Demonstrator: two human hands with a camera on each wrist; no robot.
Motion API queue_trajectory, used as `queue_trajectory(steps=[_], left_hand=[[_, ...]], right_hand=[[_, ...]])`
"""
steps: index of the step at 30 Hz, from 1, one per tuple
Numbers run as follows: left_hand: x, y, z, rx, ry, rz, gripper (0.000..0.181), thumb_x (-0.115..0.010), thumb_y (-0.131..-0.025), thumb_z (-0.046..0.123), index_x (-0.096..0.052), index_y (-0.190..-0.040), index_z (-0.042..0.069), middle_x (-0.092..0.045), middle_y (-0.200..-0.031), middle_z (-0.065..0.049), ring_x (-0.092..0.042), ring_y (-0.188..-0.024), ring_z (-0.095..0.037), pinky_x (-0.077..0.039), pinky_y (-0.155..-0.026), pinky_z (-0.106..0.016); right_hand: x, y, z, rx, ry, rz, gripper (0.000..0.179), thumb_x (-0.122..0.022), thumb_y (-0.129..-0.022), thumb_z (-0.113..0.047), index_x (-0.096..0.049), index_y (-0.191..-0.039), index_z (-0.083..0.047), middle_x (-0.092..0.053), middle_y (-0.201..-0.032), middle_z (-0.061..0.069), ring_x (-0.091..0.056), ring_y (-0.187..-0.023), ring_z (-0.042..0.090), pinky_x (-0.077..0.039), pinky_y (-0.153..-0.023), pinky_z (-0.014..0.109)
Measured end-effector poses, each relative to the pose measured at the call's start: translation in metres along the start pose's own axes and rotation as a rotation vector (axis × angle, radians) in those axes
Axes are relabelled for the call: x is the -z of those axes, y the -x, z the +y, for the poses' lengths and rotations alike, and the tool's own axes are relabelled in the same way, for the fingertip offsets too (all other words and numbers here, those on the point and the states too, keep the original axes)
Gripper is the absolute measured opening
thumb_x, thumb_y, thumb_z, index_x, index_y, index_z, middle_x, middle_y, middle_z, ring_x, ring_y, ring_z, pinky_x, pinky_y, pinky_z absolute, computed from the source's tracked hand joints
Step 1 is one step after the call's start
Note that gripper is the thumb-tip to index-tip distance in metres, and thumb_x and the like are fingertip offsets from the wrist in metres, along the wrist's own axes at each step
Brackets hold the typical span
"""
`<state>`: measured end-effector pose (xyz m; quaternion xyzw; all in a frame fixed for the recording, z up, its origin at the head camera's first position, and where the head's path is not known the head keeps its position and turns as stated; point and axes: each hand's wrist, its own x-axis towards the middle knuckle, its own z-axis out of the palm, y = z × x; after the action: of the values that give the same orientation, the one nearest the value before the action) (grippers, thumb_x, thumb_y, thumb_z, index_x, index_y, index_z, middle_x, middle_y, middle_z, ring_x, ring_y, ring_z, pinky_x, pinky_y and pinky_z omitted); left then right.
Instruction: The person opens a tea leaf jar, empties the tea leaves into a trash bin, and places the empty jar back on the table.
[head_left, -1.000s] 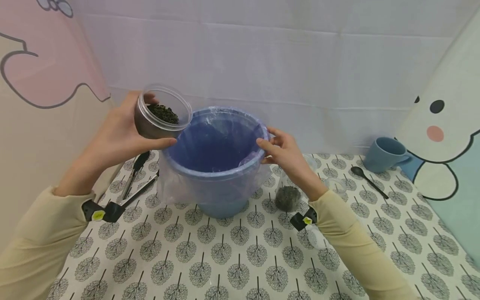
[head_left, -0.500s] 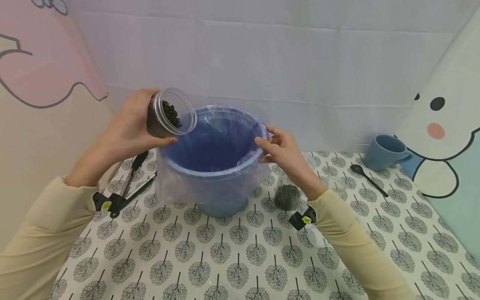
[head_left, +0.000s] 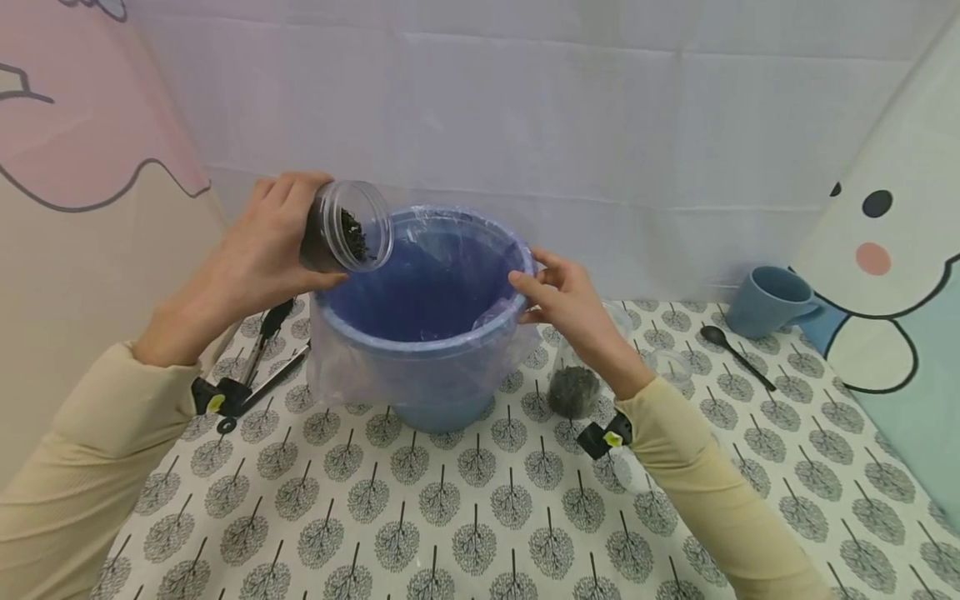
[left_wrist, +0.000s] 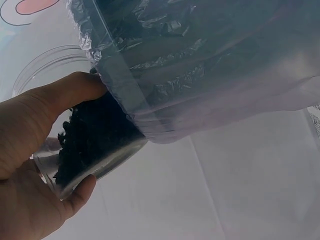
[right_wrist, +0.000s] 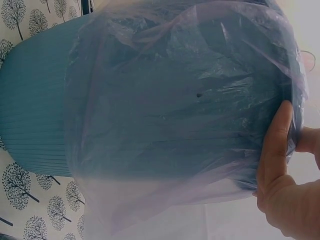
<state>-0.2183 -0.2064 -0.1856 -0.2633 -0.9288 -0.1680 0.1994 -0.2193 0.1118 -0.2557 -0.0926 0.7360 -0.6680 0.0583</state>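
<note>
My left hand (head_left: 258, 242) grips a clear plastic jar (head_left: 348, 227) with dark, crumbly dried leaves (left_wrist: 97, 132) inside. The jar is tipped on its side, its mouth facing right over the left rim of a blue bucket (head_left: 431, 343). A thin translucent bag (right_wrist: 165, 100) lines the bucket and folds down over its outside. On the bucket's right rim, my right hand (head_left: 562, 304) pinches the edge, thumb inside and fingers outside. The leaves lie near the jar's mouth in the head view.
Behind my right wrist stands another clear container (head_left: 574, 390) with dark contents. A clear lid (head_left: 670, 367) lies near it. Black-handled tongs (head_left: 262, 350) are at the left. A black spoon (head_left: 738, 358) and a blue mug (head_left: 772, 302) sit at the right, before a white curtain (head_left: 555, 125).
My left hand has turned the jar from slightly tilted to lying on its side and carried it a little right, over the bucket's rim. My right hand has kept its hold.
</note>
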Motion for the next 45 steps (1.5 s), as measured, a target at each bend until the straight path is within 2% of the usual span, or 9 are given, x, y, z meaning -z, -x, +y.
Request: queue_trajectory(steps=[7, 18, 32, 40, 45], left_hand=[[0.001, 0.0, 0.002, 0.0, -0.036, -0.02, 0.091, -0.085, -0.062, 0.004, -0.037, -0.139, -0.005, -0.045, -0.131, -0.029, -0.039, -0.118, -0.048, -0.038, -0.099, -0.063], [0.004, -0.003, 0.005, -0.066, -0.137, -0.004, 0.093, -0.086, -0.06, 0.001, -0.037, -0.139, -0.005, -0.045, -0.134, -0.031, -0.038, -0.122, -0.05, -0.032, -0.107, -0.06], [0.006, -0.005, 0.01, -0.131, -0.218, 0.009, 0.094, -0.088, -0.057, -0.003, -0.039, -0.138, -0.002, -0.045, -0.133, -0.024, -0.037, -0.123, -0.046, -0.035, -0.099, -0.065], [0.008, -0.006, 0.012, -0.136, -0.255, -0.001, 0.099, -0.092, -0.057, 0.001, -0.038, -0.14, 0.0, -0.043, -0.135, -0.023, -0.035, -0.126, -0.044, -0.037, -0.093, -0.067], [0.01, -0.006, 0.012, -0.14, -0.281, -0.017, 0.1, -0.091, -0.057, 0.001, -0.036, -0.141, -0.001, -0.042, -0.135, -0.024, -0.035, -0.126, -0.045, -0.036, -0.094, -0.068]], right_hand=[[-0.001, 0.001, -0.001, -0.001, -0.004, -0.002, 0.066, -0.058, -0.098, -0.013, -0.023, -0.153, -0.002, -0.053, -0.091, 0.007, -0.06, -0.064, 0.012, -0.059, -0.07, 0.026], [-0.003, 0.003, -0.002, -0.002, -0.007, 0.0, 0.066, -0.059, -0.098, -0.013, -0.024, -0.153, -0.002, -0.052, -0.087, 0.005, -0.059, -0.061, 0.012, -0.059, -0.069, 0.026], [-0.004, 0.002, -0.001, 0.004, -0.014, -0.001, 0.065, -0.058, -0.098, -0.012, -0.024, -0.152, -0.001, -0.052, -0.086, 0.005, -0.059, -0.06, 0.011, -0.059, -0.068, 0.025], [-0.005, 0.0, -0.001, 0.008, -0.019, 0.002, 0.065, -0.058, -0.098, -0.011, -0.025, -0.152, -0.001, -0.051, -0.086, 0.005, -0.059, -0.06, 0.011, -0.059, -0.067, 0.025], [-0.007, -0.001, -0.001, 0.007, -0.031, 0.006, 0.064, -0.058, -0.097, -0.01, -0.025, -0.152, -0.001, -0.051, -0.087, 0.006, -0.059, -0.06, 0.011, -0.059, -0.066, 0.025]])
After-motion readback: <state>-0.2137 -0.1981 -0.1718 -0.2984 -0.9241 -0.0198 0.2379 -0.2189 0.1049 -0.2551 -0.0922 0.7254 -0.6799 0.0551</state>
